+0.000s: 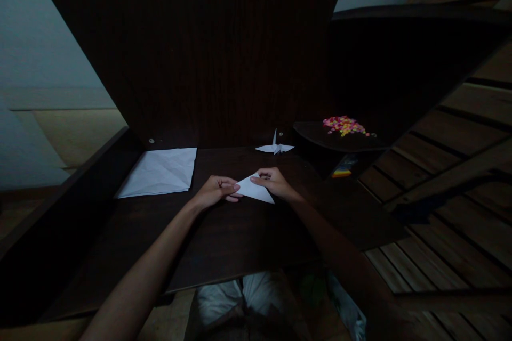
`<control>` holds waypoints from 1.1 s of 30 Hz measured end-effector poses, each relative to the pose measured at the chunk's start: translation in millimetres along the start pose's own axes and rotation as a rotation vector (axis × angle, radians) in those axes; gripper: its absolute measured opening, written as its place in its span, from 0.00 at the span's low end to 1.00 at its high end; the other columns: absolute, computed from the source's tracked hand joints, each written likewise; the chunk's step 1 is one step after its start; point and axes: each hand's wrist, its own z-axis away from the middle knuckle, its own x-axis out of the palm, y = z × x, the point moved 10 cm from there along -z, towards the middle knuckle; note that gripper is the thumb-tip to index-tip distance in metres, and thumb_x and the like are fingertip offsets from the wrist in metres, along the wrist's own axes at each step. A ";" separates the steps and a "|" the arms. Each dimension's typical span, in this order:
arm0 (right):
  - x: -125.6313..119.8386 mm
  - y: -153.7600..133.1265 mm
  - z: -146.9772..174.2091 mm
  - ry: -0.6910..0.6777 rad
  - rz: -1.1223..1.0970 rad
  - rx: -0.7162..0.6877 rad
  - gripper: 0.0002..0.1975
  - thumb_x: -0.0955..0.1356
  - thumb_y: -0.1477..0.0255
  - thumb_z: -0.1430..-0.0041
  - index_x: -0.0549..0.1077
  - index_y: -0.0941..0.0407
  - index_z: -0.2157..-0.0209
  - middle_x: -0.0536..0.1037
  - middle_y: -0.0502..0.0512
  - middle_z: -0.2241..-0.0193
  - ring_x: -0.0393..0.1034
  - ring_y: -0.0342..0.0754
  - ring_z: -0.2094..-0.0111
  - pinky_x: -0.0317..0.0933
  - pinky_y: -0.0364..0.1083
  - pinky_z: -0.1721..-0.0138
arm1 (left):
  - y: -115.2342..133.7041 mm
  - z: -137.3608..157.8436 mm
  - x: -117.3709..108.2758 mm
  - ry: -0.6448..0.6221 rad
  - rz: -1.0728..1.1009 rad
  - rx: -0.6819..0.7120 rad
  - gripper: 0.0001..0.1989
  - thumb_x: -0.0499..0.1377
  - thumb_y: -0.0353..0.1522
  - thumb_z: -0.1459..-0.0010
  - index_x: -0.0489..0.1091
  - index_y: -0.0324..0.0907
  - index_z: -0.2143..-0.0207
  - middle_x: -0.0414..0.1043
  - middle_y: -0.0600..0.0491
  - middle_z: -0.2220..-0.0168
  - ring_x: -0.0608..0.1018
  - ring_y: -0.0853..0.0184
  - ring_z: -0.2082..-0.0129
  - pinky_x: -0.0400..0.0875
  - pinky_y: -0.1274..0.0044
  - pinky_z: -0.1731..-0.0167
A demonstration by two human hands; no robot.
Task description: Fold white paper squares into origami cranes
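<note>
In the centre of the frame, the left hand (216, 192) pinches the left corner of a folded white paper triangle (256, 192) between thumb and fingers, and the right hand (276, 183) holds its upper edge, with the thumb on top, above the dark wooden counter (224, 245). A white origami crane (275, 147) stands just behind them, slightly right of centre. White paper sheets (160, 171) lie at centre left, and small colourful pieces (346, 126) are heaped on a corner shelf (340, 141) at the right.
</note>
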 end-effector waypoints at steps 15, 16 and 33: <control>7.7 -12.4 5.2 -0.069 0.025 0.007 0.15 0.71 0.60 0.54 0.74 0.59 0.81 0.67 0.46 0.85 0.58 0.40 0.80 0.49 0.41 0.77 | 3.0 10.8 18.1 -0.162 -0.215 0.001 0.16 0.69 0.39 0.55 0.76 0.33 0.73 0.79 0.42 0.73 0.81 0.64 0.75 0.76 0.76 0.71; 11.5 -11.6 6.0 -0.103 0.024 0.018 0.16 0.71 0.60 0.54 0.74 0.59 0.81 0.67 0.46 0.85 0.57 0.40 0.81 0.48 0.41 0.78 | -1.2 12.2 23.6 -0.202 -0.221 -0.031 0.16 0.68 0.39 0.54 0.76 0.33 0.72 0.79 0.42 0.73 0.81 0.63 0.74 0.76 0.76 0.71; 40.8 1.1 6.3 -0.128 -0.275 0.011 0.20 0.69 0.53 0.52 0.70 0.59 0.75 0.71 0.49 0.83 0.62 0.39 0.86 0.52 0.38 0.87 | 19.0 4.8 18.6 -0.010 0.019 0.179 0.17 0.68 0.40 0.54 0.72 0.34 0.70 0.76 0.47 0.74 0.76 0.68 0.81 0.72 0.79 0.80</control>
